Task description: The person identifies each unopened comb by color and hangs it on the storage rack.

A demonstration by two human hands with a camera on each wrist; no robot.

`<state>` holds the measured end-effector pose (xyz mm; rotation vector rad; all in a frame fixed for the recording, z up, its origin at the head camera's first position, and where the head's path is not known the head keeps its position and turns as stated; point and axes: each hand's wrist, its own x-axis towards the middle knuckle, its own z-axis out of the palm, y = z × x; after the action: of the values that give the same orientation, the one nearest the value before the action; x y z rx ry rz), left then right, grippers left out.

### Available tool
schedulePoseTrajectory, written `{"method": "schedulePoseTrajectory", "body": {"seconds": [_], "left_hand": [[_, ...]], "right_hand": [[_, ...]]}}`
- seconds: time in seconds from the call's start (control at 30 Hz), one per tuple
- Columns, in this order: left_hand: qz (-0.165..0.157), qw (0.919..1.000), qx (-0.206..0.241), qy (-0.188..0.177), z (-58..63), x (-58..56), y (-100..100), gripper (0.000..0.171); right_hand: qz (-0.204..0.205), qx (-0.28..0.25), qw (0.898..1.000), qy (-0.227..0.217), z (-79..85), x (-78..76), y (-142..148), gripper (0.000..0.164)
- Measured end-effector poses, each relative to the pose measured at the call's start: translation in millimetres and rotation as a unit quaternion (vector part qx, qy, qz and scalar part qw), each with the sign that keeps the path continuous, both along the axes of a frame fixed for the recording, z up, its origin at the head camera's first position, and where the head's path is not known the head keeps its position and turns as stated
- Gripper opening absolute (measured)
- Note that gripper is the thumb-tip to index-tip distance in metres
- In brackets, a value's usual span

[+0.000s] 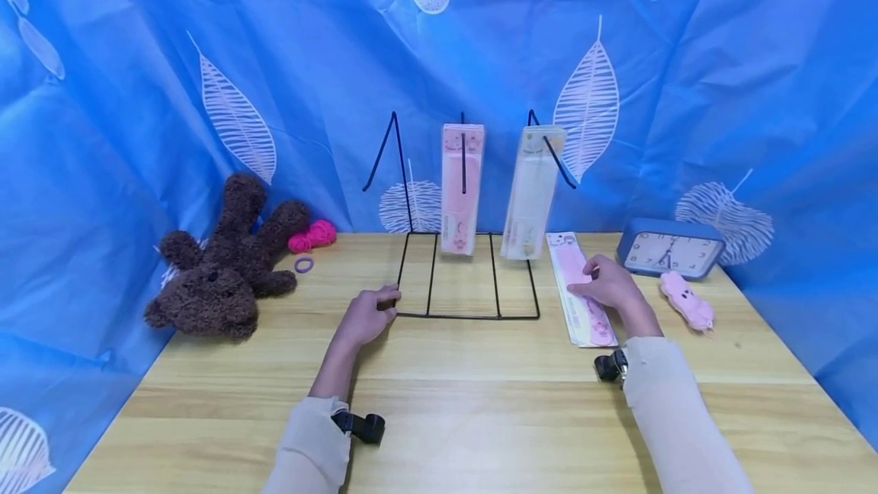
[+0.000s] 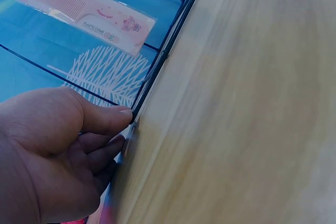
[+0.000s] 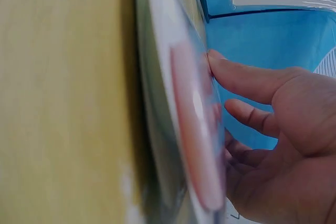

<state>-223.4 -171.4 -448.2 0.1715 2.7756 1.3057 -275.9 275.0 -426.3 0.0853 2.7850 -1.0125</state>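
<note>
A black wire rack [image 1: 449,317] stands on the table with upright hooks at its back. My left hand [image 1: 370,316] pinches its front left corner, the thumb [image 2: 113,120] on the wire. Packs of pink combs [image 1: 461,204] hang from the middle hook, and packs of pale green combs [image 1: 531,197] from the right one. To the right of the rack lies a pile of packaged combs [image 1: 581,307], a pink one on top. Resting on that pile is my right hand [image 1: 613,288], the thumb tip against the wrapper and the other fingers loosely bent.
A brown teddy bear [image 1: 219,273] lies at the left, beside a pink yarn bundle [image 1: 312,235] and a purple ring [image 1: 304,264]. At the right are a blue clock [image 1: 668,250] and a small pink plush toy [image 1: 686,302]. A blue curtain [image 1: 329,97] closes off the back.
</note>
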Motion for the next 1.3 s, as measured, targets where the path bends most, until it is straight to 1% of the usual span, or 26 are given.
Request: {"method": "schedulePoseTrajectory", "body": {"seconds": [0.13, 0.3, 0.37, 0.5, 0.63, 0.7, 0.77, 0.87, 0.97, 1.03, 1.2, 1.3], "left_hand": [[0.001, 1.0000, -0.003, 0.002, -0.9, -1.5, -0.7, 0.039], [0.002, 1.0000, -0.005, 0.001, -1.8, -1.7, -1.0, 0.039], [0.002, 1.0000, -0.003, 0.001, -1.6, -1.3, -0.9, 0.039], [0.004, 1.0000, 0.001, 0.005, -1.0, -0.3, -0.6, 0.039], [0.003, 1.0000, 0.001, 0.004, -1.5, 0.1, 0.1, 0.040], [0.003, 1.0000, 0.002, 0.004, -1.5, 0.4, 0.1, 0.040], [0.004, 1.0000, 0.004, 0.003, -1.2, 0.6, 0.0, 0.040], [0.005, 1.0000, 0.004, 0.005, -0.3, 1.1, 0.3, 0.040], [0.006, 1.0000, 0.001, 0.007, 0.3, 1.6, 0.4, 0.040], [0.006, 1.0000, -0.001, 0.008, 0.7, 2.1, 0.5, 0.040], [0.004, 1.0000, 0.002, 0.007, 0.9, 2.5, 0.8, 0.039], [0.006, 0.9999, 0.007, 0.006, 0.6, 2.2, 1.0, 0.039]], "right_hand": [[-0.005, -0.012, 1.000, 0.001, -1.3, 0.9, 6.0, 0.049], [-0.012, -0.060, 0.998, -0.001, -6.1, 0.6, 13.6, 0.038], [-0.014, -0.076, 0.997, 0.007, -6.4, 0.5, 14.9, 0.033], [-0.010, -0.108, 0.994, 0.014, -2.3, 3.5, 14.0, 0.029], [-0.008, -0.134, 0.991, 0.013, 7.6, 9.8, 11.3, 0.031], [-0.006, -0.142, 0.989, 0.034, 13.7, 12.8, 10.4, 0.032], [0.001, -0.152, 0.986, 0.066, 20.0, 16.2, 10.1, 0.033], [0.026, -0.178, 0.978, 0.106, 27.6, 20.4, 10.5, 0.033], [0.056, -0.205, 0.968, 0.130, 34.9, 24.8, 9.5, 0.031], [0.070, -0.209, 0.964, 0.148, 40.1, 27.5, 7.5, 0.030], [0.089, -0.201, 0.958, 0.186, 53.7, 33.9, -2.1, 0.028], [0.118, -0.207, 0.949, 0.206, 59.8, 35.7, -10.2, 0.026]]}}
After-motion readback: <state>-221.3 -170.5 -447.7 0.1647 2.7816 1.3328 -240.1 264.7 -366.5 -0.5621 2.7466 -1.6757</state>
